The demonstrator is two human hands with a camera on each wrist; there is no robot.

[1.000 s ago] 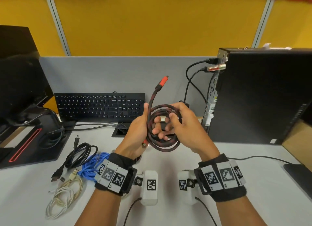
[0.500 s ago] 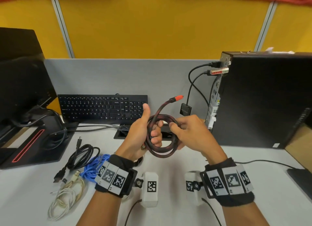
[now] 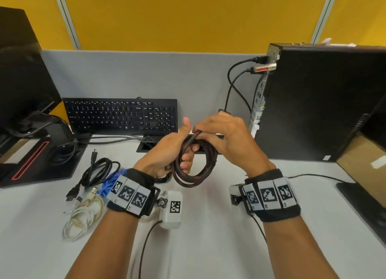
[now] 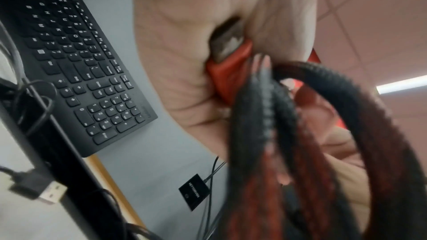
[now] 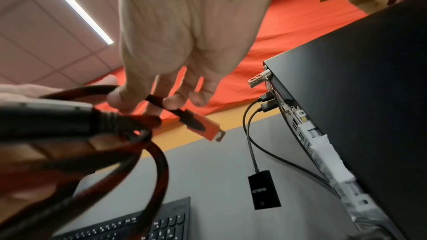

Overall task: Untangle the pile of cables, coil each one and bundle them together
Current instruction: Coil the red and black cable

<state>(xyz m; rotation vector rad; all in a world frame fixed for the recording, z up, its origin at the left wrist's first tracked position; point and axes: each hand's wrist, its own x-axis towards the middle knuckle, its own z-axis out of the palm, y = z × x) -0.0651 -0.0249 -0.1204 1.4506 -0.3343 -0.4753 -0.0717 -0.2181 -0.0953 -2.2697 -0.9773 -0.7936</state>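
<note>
Red-black braided cable is wound into a few loops, held up over the tabletop between both hands. Left hand grips the loop stack with one plug pressed in the palm; right hand pinches the free end just behind the other plug (last tuck, likely). Black cable, blue cable and white cable lie coiled at left, touching, not bundled. Left: finish this coil, tie all together.

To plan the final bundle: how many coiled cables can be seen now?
4: the red-black cable held in both hands; on the desk at left, the black cable, the blue cable, the white cable. Others may be hidden.
</note>
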